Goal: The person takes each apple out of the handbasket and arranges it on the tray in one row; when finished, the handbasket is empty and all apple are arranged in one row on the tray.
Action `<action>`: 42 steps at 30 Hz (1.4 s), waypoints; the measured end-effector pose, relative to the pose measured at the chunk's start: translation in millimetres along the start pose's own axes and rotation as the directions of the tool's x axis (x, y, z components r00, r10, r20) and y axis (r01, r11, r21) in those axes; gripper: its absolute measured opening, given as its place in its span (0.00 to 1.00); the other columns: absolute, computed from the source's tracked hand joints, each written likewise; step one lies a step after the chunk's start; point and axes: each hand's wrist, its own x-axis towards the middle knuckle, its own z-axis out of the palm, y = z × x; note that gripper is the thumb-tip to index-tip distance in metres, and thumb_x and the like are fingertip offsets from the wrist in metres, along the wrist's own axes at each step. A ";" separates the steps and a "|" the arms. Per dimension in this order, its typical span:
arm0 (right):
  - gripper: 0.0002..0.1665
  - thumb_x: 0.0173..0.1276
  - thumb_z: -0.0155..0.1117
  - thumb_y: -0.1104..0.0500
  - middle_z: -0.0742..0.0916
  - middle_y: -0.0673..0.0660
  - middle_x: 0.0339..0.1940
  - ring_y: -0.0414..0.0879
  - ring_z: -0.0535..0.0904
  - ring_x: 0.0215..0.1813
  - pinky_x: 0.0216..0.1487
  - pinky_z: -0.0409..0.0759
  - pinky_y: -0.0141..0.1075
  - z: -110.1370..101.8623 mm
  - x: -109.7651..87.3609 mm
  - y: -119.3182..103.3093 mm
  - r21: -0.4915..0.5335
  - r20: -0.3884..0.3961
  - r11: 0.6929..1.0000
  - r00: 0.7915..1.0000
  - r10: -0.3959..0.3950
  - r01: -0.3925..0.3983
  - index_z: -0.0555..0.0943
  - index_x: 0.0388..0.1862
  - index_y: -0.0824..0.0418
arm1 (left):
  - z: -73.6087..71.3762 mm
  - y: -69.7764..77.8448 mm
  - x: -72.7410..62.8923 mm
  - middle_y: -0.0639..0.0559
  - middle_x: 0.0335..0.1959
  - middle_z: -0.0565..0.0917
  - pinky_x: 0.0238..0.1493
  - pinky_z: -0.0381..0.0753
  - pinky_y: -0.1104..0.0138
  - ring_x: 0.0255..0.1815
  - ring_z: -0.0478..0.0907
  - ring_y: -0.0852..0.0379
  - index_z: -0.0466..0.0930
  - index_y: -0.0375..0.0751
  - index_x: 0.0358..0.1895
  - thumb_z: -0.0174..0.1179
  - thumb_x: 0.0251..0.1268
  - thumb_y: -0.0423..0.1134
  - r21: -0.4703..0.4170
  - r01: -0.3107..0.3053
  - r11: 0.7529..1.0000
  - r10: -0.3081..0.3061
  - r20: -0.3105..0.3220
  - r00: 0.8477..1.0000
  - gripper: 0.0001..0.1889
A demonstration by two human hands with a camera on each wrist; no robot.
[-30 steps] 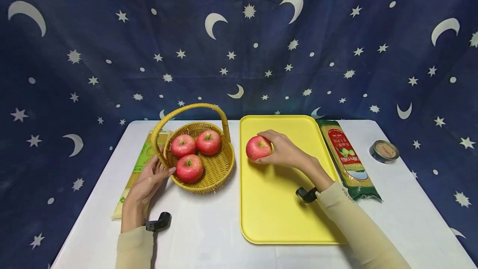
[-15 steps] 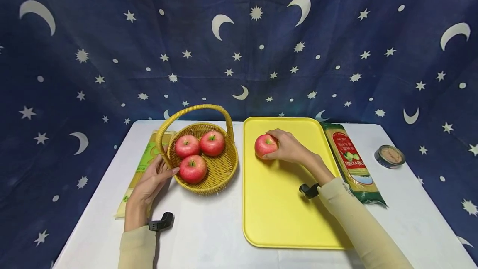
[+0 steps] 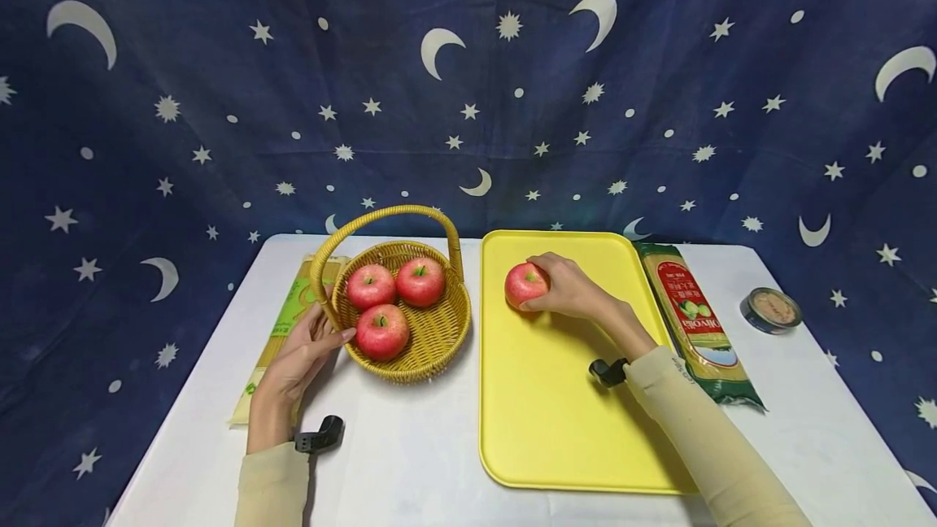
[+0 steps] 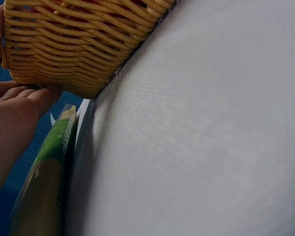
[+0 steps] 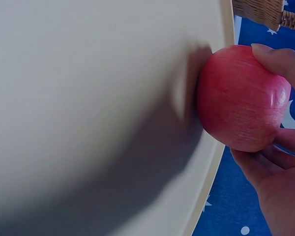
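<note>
Staged tabletop set, the room beyond it hidden

A navy cloth (image 3: 381, 47) printed with moons and stars hangs behind the yellow tray (image 3: 545, 421) and off to both sides of it; a white-covered table (image 3: 410, 458) lies under it, a food packet (image 3: 699, 320) beside its right edge, a black wrist-worn camera (image 3: 606, 373) above it.

Red apple (image 3: 522, 287), ochre basket (image 3: 437, 332), navy backdrop (image 3: 410, 145), whitish stars (image 3: 509, 26).

White tabletop (image 3: 403, 454), tray (image 3: 542, 421), basket (image 3: 439, 332), green-labelled packet (image 3: 294, 305), red-labelled packet (image 3: 695, 311), tin (image 3: 772, 309)
</note>
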 end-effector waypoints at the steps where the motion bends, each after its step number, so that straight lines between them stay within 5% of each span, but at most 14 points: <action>1: 0.47 0.52 0.82 0.50 0.83 0.68 0.57 0.60 0.79 0.55 0.59 0.85 0.54 0.1 0.0 0.1 -0.001 0.003 1.000 1.000 0.003 -0.003 0.76 0.66 0.72 | 0.1 0.0 0.0 0.46 0.87 0.40 0.76 0.61 0.73 0.87 0.37 0.50 0.37 0.45 0.85 0.62 0.65 0.22 0.002 -0.001 1.000 0.001 0.002 1.000 0.53; 11: 0.50 0.56 0.81 0.49 0.81 0.69 0.64 0.63 0.77 0.62 0.66 0.81 0.56 -1.7 -1.9 -1.7 0.008 0.020 1.000 0.999 0.030 -0.030 0.72 0.71 0.72 | 1.2 0.8 -0.3 0.44 0.87 0.40 0.77 0.61 0.73 0.87 0.37 0.49 0.37 0.43 0.85 0.61 0.65 0.22 0.001 -0.015 1.000 0.015 0.021 1.000 0.52; 22: 0.37 0.61 0.78 0.56 0.83 0.70 0.62 0.64 0.78 0.64 0.71 0.76 0.57 -14.0 -11.6 -11.3 0.016 -0.072 0.997 0.995 -0.076 0.078 0.78 0.64 0.73 | 0.5 1.3 0.1 0.45 0.87 0.38 0.79 0.56 0.68 0.87 0.36 0.50 0.36 0.46 0.85 0.61 0.66 0.22 -0.002 0.003 1.000 -0.003 0.020 1.000 0.53; 42: 0.33 0.61 0.79 0.53 0.87 0.63 0.59 0.58 0.85 0.58 0.64 0.83 0.52 -2.4 -4.8 -70.6 0.142 -0.076 0.971 0.980 -0.184 0.194 0.82 0.63 0.64 | 3.0 4.4 0.5 0.47 0.87 0.38 0.78 0.58 0.69 0.87 0.37 0.52 0.35 0.46 0.85 0.61 0.66 0.22 -0.014 0.020 1.000 -0.020 -0.003 1.000 0.53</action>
